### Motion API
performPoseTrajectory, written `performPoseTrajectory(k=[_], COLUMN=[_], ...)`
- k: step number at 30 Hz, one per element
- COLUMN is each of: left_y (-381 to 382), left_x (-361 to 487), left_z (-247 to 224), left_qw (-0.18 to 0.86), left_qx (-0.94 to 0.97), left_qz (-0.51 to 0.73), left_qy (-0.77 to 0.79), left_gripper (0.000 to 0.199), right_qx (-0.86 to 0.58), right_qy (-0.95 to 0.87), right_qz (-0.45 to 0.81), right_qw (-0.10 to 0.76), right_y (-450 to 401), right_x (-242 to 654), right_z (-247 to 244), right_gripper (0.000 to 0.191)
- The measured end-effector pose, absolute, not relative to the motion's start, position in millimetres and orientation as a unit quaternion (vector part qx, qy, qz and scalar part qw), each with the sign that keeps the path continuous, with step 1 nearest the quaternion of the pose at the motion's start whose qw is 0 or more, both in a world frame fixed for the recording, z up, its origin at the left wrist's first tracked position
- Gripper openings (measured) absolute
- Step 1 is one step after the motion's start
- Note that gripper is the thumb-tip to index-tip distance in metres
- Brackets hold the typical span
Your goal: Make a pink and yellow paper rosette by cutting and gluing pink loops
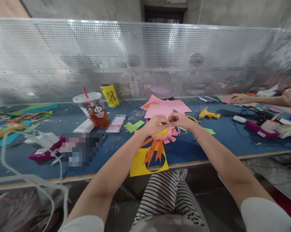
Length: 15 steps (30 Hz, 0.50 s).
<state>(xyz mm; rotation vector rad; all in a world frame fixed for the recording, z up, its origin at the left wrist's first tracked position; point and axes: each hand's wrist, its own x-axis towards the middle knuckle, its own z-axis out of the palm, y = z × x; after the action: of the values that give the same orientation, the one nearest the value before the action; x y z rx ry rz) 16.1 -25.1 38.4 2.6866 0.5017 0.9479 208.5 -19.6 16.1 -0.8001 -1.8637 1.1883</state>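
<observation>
A paper rosette with a yellow middle (162, 132), a pleated pink rim and orange ribbon tails (153, 151) lies in front of me at the table's near edge. My left hand (157, 125) is closed in a pinch at the rosette's upper edge. Meeting it fingertip to fingertip, my right hand (180, 120) pinches the pink paper there as well. The fingers partly hide what is between them. Beneath the tails lies a yellow sheet (138, 164) with round cut-outs, overhanging the edge slightly. Pink sheets (167, 108) are spread just beyond my hands.
Left stand a lidded drink cup (95, 111) with a red straw and a yellow roll (110, 95). A yellow glue gun (209, 114) and a purple power strip (263, 129) lie right. Another person's hand (239, 98) rests farther right. A perforated metal screen (140, 42) closes the back.
</observation>
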Motion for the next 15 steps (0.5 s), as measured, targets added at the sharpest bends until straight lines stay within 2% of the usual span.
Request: performPoseTrajectory(k=[9, 15], left_y=[-9, 21], left_x=[8, -17], left_z=[34, 32], left_qw=[0.203, 0.226], left_qx=[0.883, 0.797], left_qz=[0.341, 0.413], left_qy=[0.251, 0.378], left_gripper=[0.01, 0.018], right_qx=[-0.345, -0.395], right_qy=[-0.729, -0.631], right_qz=[0.448, 0.417], right_qw=[0.387, 0.521], right_y=[-15, 4], right_x=[210, 229], right_z=[12, 6], right_gripper=[0.025, 0.026])
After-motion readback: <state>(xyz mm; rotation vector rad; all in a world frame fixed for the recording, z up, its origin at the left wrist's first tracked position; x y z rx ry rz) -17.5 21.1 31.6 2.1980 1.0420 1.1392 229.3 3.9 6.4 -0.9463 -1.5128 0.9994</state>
